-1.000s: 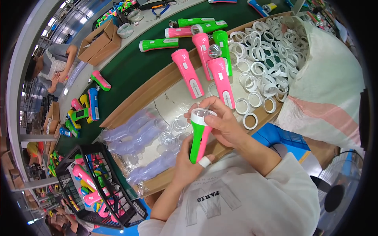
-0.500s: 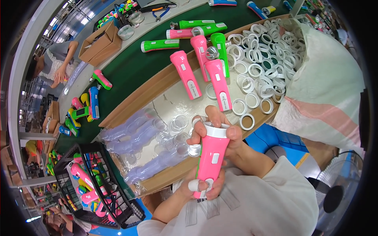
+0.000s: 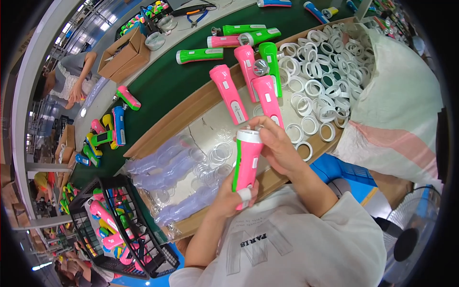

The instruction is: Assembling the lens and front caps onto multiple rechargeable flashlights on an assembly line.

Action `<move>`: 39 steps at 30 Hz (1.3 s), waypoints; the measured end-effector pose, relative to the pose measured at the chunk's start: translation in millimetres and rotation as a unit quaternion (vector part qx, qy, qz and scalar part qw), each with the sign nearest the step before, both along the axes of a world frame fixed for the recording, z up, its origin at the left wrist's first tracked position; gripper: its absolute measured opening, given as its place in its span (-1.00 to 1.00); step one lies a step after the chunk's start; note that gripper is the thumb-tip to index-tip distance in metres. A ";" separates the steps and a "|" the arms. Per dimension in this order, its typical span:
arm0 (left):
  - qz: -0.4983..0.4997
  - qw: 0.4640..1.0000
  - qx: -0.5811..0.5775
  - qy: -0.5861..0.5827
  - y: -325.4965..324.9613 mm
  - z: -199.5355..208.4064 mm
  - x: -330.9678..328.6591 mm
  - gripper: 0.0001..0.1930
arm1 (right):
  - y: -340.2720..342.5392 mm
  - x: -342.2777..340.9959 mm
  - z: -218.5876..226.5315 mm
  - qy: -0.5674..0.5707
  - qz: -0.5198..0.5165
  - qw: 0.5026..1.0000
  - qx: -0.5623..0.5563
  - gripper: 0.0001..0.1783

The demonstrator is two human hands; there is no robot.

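Note:
Upright in front of me is a pink and green flashlight (image 3: 248, 165), with a white ring (image 3: 249, 136) around its head. My left hand (image 3: 228, 197) is closed around the lower body, and one of its fingers wears a white wrap. At the head, my right hand (image 3: 281, 150) has its fingers curled over the ring's far right edge; part of that grip is hidden. Just beyond lie pink flashlights (image 3: 227, 93) and a green flashlight (image 3: 270, 62). Clear round lenses (image 3: 221, 152) lie left of the held flashlight.
Many white rings (image 3: 313, 88) are heaped at the right of the cardboard tray (image 3: 167, 125), spilling from a white sack (image 3: 397, 105). Clear wrapped stacks (image 3: 165, 174) lie at its left. A black basket (image 3: 122, 225) holds more flashlights. Behind runs a green belt (image 3: 158, 100); a fan (image 3: 406, 241) stands right.
The flashlight has turned, so its green side shows more, and it has risen slightly. My right hand has shifted from around the ring to its right side.

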State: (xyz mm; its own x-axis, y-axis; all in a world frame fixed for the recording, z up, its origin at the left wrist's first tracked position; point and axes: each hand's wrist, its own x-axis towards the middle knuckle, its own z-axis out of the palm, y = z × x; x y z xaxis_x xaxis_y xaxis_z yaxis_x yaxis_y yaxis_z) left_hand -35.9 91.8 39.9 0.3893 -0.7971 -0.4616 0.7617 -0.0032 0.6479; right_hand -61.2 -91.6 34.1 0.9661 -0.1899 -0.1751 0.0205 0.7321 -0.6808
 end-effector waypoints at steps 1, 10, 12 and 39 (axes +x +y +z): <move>0.006 0.999 -0.036 0.034 2.2 2.3 7.6 -0.34 | -4.4 -2.0 -5.2 -0.016 -0.020 0.999 -0.034 -0.51; 0.283 0.956 -0.018 -0.079 -16.2 -5.9 154.7 -0.57 | -50.5 -49.0 -24.9 0.147 -0.091 0.493 -0.853 -0.65; 0.311 0.937 -0.047 -0.148 -30.2 11.5 164.5 -0.62 | -52.5 -52.3 -25.5 0.168 -0.066 0.462 -0.868 -0.66; 0.109 0.807 0.156 -0.559 -68.5 -7.1 78.5 -0.64 | -14.7 -32.9 -3.5 0.000 -0.069 0.764 -0.641 -0.19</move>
State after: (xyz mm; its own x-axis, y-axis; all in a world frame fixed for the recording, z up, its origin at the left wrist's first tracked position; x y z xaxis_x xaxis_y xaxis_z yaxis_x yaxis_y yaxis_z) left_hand 42.6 23.3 32.8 0.8167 -0.5664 0.1105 -0.2945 -0.2444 0.9239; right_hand -94.1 -106.2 30.6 0.9214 -0.3052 0.2405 0.0374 -0.5462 -0.8368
